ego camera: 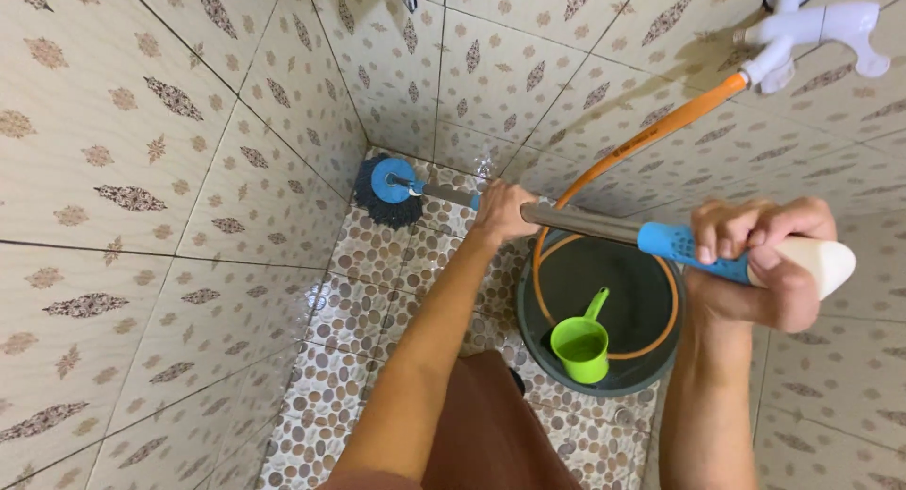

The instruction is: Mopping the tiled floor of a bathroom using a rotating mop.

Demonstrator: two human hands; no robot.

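I hold a spin mop with both hands. My right hand [760, 263] grips the blue and white handle end [681, 245] near the camera. My left hand [502, 211] is closed on the metal shaft [585, 224] further down. The round mop head [390, 189], blue disc with dark fibres, presses into the far corner of the wet pebble-patterned floor [354, 311] where the tiled walls meet.
A dark bucket [533, 334] of water stands under the shaft, with a green scoop cup [581, 344] floating in it. An orange hose [651, 136] runs from a white wall tap [812, 27] into the bucket. Patterned tiled walls [142, 216] close in on the left and back.
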